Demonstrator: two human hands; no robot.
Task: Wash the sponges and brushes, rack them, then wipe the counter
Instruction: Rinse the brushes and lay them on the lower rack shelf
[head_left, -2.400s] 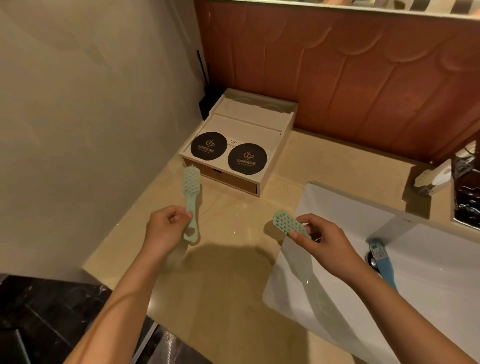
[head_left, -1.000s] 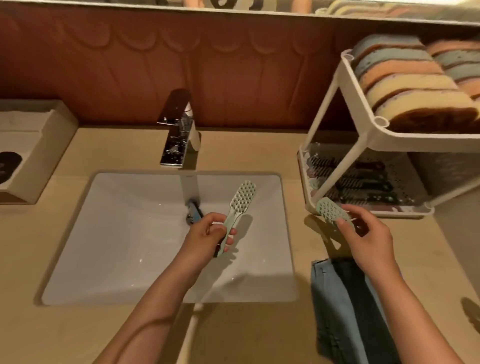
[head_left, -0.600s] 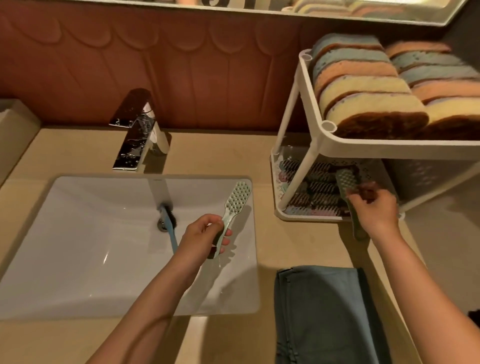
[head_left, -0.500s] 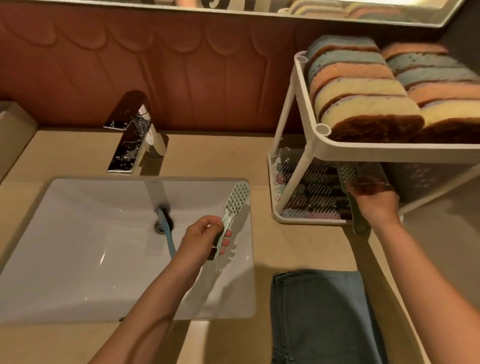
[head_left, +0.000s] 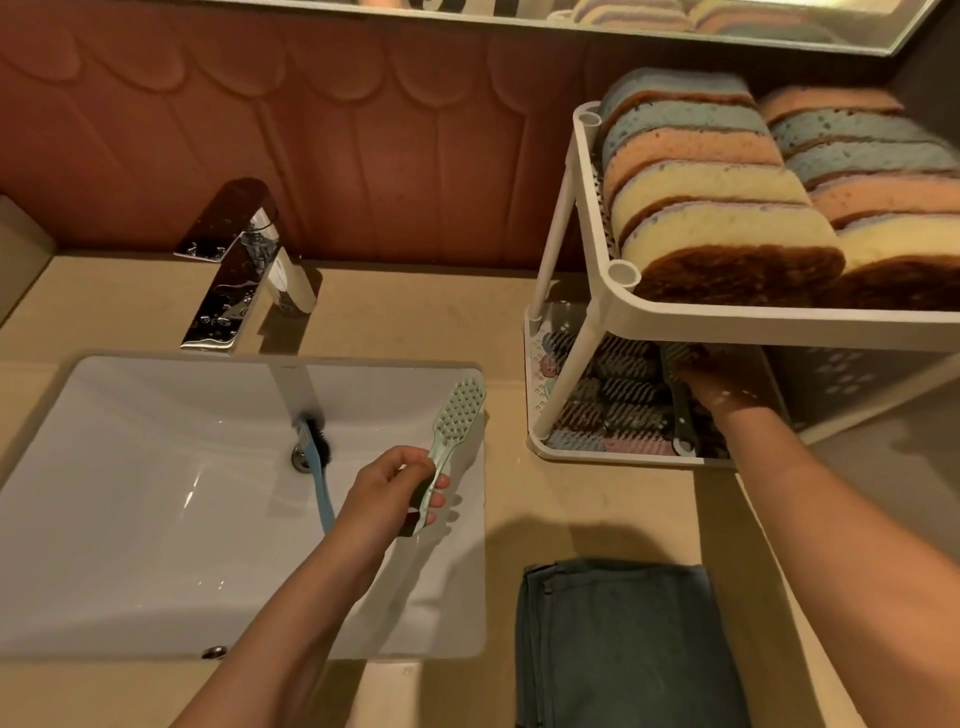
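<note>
Over the right-hand edge of the white rectangular sink (head_left: 130, 441), the fingers (head_left: 440, 483) of the left hand (head_left: 384, 496) are curled tight round the lower handle of a pale green plastic brush (head_left: 460, 413) with a studded oval head. They hold it tilted, head up and out above the sink rim. The grip sits low on a handle that is probably wet. The brush could twist or slip and drop into the basin, onto the blue-handled brush (head_left: 318, 488) whose dark bristles lie at the drain, and need rinsing again.

Under the upper shelf of the white two-tier plastic rack (head_left: 597, 312), the right hand (head_left: 727, 387) reaches into the lower tier beside a second slim brush (head_left: 680, 421), dark in the shadow there. Whether its fingers are clamped on that brush or apart I cannot tell. The tier is crowded with a row of bristled brushes (head_left: 613, 410), so this one may land askew on top of them. With its handle end at the front rim, it could then slide out onto the beige counter (head_left: 597, 509). A careless withdrawal could knock the shelf above, loaded with upright pastel sponges (head_left: 717, 208), or nudge the light rack. Drips from either brush may wet the folded grey-blue cloth (head_left: 613, 644) near the counter's front edge before any wiping.
</note>
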